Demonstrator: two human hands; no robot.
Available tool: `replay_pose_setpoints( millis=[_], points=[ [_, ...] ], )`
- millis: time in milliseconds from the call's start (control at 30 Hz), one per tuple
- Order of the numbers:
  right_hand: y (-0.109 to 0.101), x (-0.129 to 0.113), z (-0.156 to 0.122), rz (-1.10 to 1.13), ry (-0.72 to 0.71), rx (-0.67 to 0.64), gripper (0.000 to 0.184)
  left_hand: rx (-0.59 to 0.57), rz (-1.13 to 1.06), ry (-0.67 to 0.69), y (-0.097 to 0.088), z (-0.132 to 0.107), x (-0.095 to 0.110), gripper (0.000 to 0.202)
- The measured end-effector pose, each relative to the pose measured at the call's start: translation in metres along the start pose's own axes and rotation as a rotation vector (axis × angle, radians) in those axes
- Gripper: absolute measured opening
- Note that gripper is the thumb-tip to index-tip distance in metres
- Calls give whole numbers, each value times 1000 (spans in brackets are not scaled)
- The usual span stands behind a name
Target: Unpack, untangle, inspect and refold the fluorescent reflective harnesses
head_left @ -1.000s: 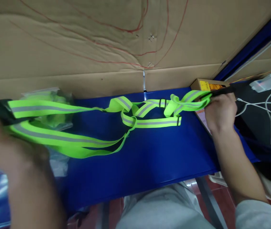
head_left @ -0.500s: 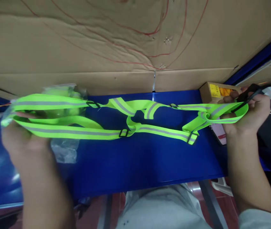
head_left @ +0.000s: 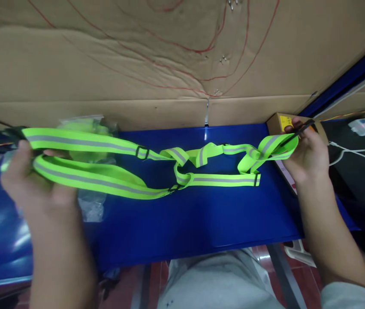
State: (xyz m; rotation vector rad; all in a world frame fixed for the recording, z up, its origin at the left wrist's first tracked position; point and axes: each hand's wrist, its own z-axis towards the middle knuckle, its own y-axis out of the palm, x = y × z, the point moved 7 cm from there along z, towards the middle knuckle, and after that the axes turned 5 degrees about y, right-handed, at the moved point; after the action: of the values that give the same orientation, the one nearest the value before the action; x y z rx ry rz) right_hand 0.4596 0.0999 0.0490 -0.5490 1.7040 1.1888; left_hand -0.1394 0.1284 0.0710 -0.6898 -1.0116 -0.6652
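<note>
The green strap [head_left: 221,180] is hanging long ways across the middle of the frame, just over the blue table [head_left: 201,227], with the left hand [head_left: 37,184] gripping its left end and the right hand [head_left: 307,156] pinching its right end.

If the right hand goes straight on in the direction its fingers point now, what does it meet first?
Probably the small cardboard box just beyond the right hand, which grips the end of the green strap; depth is unclear.

Head-worn camera, looking forward and down, close over blue table [head_left: 201,223]
</note>
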Motion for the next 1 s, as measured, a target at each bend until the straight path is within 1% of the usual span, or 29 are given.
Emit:
replay_pose_setpoints(
  millis=[100, 200, 267, 333, 433, 467, 500, 567, 633, 667, 733, 800, 867, 933, 1000],
  points=[
    [2, 2, -4, -28, 29, -43, 21, -50, -217, 4, 8, -7, 5, 64],
    [3, -3, -5, -5, 10, -48, 20, -85, -293, -15, 11, -9, 6, 61],
    [1, -9, -4, 39, -30, -42, 12, -67, -301, -25, 11, -6, 4, 56],
    [-2, -16, -2, 103, -90, -30, 5, 27, -274, -50, 8, -1, -3, 46],
    [-6, -19, 1, 93, -152, -24, 6, 214, -162, -21, 2, 5, -14, 29],
    [-5, -19, 0, 54, -167, -30, 8, 237, -105, 18, 2, 5, -16, 26],
    [-3, -18, 0, -3, -179, -40, 11, 232, -48, 70, 4, 5, -16, 25],
    [3, -16, -4, -119, -206, -46, 15, 162, 29, 167, 8, 3, -17, 25],
    [6, -11, -9, -243, -205, -28, 20, 95, 21, 228, 11, 0, -16, 26],
    [7, -8, -11, -307, -185, -27, 23, 71, 4, 233, 10, -1, -16, 26],
    [6, 3, -10, -417, -127, -48, 30, 60, 2, 199, 7, -3, -14, 25],
    [2, 14, -6, -531, -95, -108, 44, 58, 43, 166, 5, -3, -11, 27],
    [-5, 22, 2, -665, -151, -157, 59, 65, 92, 180, 3, -5, -6, 39],
    [-9, 25, 8, -850, -279, -191, 69, 32, 169, 203, 5, -9, -2, 58],
    [-9, 26, 9, -1028, -424, -218, 74, -23, 291, 212, 11, -14, 0, 73]
  ],
)
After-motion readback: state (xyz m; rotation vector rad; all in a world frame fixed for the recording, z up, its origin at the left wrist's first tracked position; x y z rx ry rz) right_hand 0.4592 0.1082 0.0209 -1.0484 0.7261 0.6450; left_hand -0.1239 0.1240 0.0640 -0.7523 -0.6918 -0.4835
